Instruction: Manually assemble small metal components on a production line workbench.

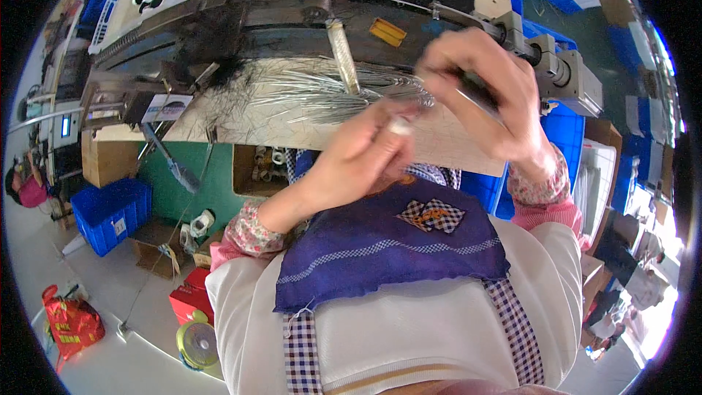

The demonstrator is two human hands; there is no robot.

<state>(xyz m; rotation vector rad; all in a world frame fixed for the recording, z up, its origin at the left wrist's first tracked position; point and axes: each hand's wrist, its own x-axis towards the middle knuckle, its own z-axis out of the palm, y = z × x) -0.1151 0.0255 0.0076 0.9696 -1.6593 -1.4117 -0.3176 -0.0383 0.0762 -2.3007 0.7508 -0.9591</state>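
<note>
Hands meet over the front edge of a pale, scratched wooden worktop (292,128). The left hand (365,153) is closed, pinching a small white piece at its fingertips where a fanned bundle of thin silver wires (329,91) gathers to a neck. The right hand (486,91) is closed around a slim dark tool, its tip at that same neck. The bundle lies flat on the worktop, its loose ends spreading away to the person's left.

Risk, as judged: the wire ends are fine and loose; if the pinch slackens, the fan could splay or single wires slide off the near edge. The tool tip works close to the left fingers, so a slip could prick them.

Nearest the camera, a purple cloth apron (387,249) covers the lap. Beyond the bundle a narrow metal bar (342,55) lies across tufts of black fibre, in front of a long dark steel machine (241,18) with a grey motor (567,73) at its right end. Blue plastic crates (110,212) and cardboard boxes stand on the pale floor to the left; a red bag (69,322) lies farther off. Other people are at work at both edges of the room.
</note>
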